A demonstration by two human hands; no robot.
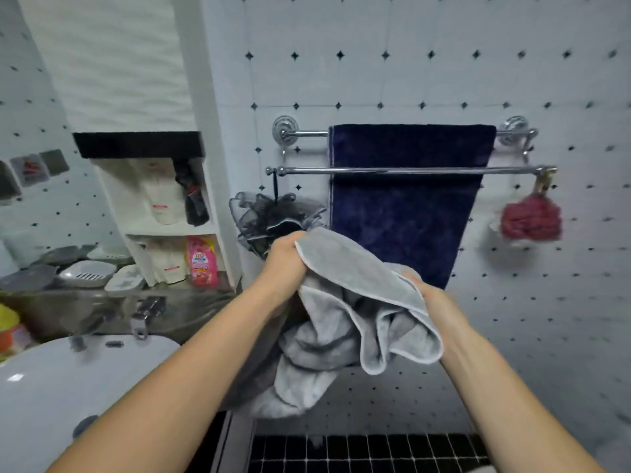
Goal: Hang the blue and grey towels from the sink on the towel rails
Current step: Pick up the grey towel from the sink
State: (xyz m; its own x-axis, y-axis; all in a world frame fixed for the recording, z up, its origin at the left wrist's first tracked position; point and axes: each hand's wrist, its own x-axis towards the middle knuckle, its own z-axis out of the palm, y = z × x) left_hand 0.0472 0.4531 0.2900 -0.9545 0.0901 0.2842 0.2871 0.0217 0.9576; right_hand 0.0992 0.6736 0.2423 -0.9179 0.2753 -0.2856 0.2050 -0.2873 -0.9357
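Blue towel (406,186) already draped over back rail (307,133). Left hand (285,257) and right hand (425,291), each grip pinching grey towel (345,302) hem, stretch edge below empty front rail (375,171), likely readying drape.

You're in a home bathroom: tiled wall (392,56), chrome towel rails (409,171) at centre, white sink (51,380) lower left, soap dishes (87,274) at left.

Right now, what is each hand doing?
Left hand: closed on the grey towel.
Right hand: closed on the same grey towel.
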